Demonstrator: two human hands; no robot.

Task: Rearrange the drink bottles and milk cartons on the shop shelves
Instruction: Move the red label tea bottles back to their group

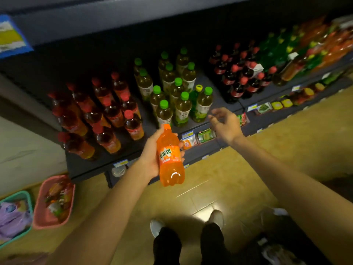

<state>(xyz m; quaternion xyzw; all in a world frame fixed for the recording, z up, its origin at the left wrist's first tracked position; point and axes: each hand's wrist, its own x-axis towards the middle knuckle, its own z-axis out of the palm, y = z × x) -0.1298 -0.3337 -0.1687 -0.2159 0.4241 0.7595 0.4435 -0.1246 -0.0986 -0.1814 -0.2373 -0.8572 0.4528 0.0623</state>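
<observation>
My left hand (pixel 150 155) grips an orange soda bottle (pixel 170 157) around its middle, cap pointing toward the shelf, in front of the shelf edge. My right hand (pixel 225 124) hovers empty with relaxed fingers just in front of the green-capped tea bottles (pixel 179 92). Among them stands one green bottle with a yellow cap (pixel 196 100). Red-capped amber tea bottles (pixel 103 113) fill the shelf's left part. Dark cola bottles with red caps (pixel 242 77) stand to the right, with green and orange soda bottles (pixel 313 46) farther right.
The dark shelf (pixel 87 165) carries price tags on its front edge. A lower shelf holds small snack packets (pixel 204 135). A pink basket (pixel 55 202) and a teal basket (pixel 17 217) of goods sit on the floor at left. My feet (pixel 187 226) stand on tan tile.
</observation>
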